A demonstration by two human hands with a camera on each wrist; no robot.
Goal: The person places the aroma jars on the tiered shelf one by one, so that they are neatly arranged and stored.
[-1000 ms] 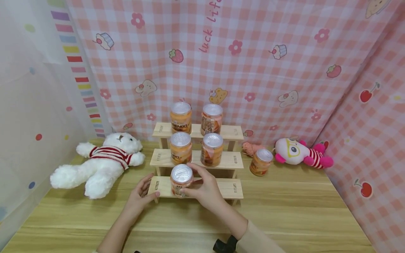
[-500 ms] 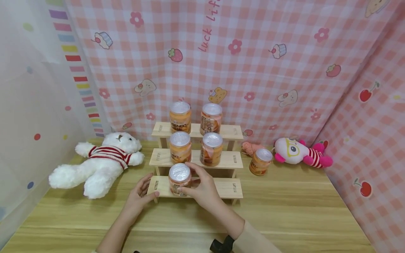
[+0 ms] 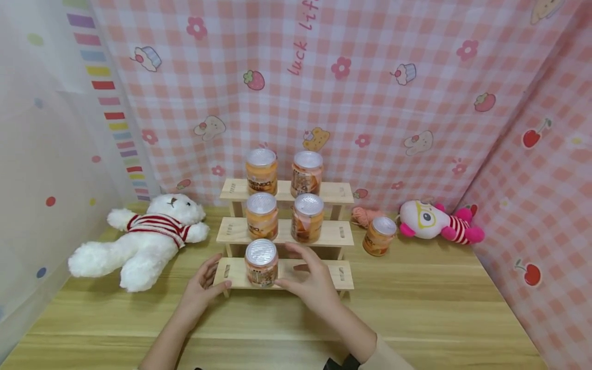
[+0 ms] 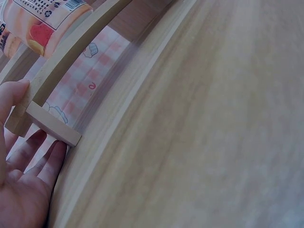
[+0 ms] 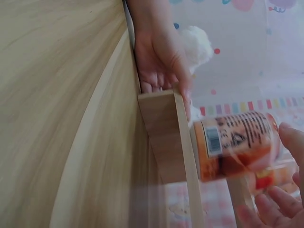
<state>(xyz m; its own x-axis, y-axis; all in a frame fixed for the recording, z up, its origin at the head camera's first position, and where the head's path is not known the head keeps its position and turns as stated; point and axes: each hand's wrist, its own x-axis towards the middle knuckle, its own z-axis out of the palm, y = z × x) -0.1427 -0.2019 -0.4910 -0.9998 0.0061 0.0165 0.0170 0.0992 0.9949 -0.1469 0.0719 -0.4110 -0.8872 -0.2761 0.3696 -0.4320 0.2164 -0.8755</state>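
A three-step wooden display stand [image 3: 339, 234] stands on the table, with two orange, silver-lidded jars on each of its upper two steps. On the bottom step one jar [image 3: 261, 270] sits upright, left of centre. My left hand [image 3: 200, 288] grips the left end of that step, thumb at its front edge and fingers around the end by the leg [image 4: 54, 124]. To the right of the bottom jar, my right hand [image 3: 316, 285] is spread with nothing held; its thumb and fingers are just clear of the jar's side. The barrier-free gap shows in the right wrist view beside the jar [image 5: 237, 142].
Another jar [image 3: 379, 237] stands on the table [image 3: 416, 308] right of the stand, near a pink yarn bundle [image 3: 367, 216] and a pink-and-white plush toy [image 3: 423, 221]. A white teddy bear [image 3: 159, 226] lies to the left. Checked cloth [image 3: 370, 103] hangs behind.
My right hand has let go of the bottom-step jar and drawn away to the right, fingers spreading. Before that, the jar shifted slightly left. My left hand stays on the stand.
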